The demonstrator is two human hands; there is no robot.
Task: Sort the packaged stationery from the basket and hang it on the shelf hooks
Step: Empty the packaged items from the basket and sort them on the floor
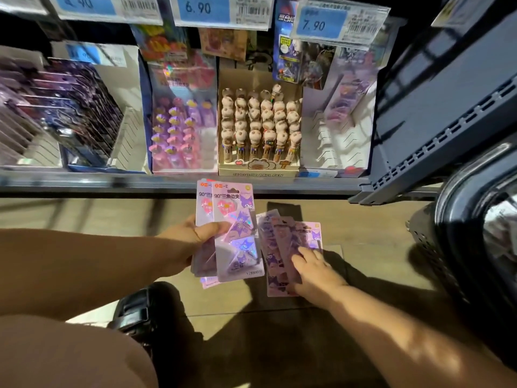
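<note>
Left hand [193,242]: forearm level, thumb across the front, gripped upright pink packs [237,233].
Right hand [316,273]: arm extended low, fingers [303,254] straight, pressing loose packs [275,239] on the floor [377,275].

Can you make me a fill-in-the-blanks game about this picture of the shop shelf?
The left hand holds purple packs with its ____ on the front.
The right hand touches loose packs lying on the ____.
The rightmost blue price tag reads ____.
The black basket stands on the person's ____ side.
Missing words: thumb; floor; 7.90; right.
</note>
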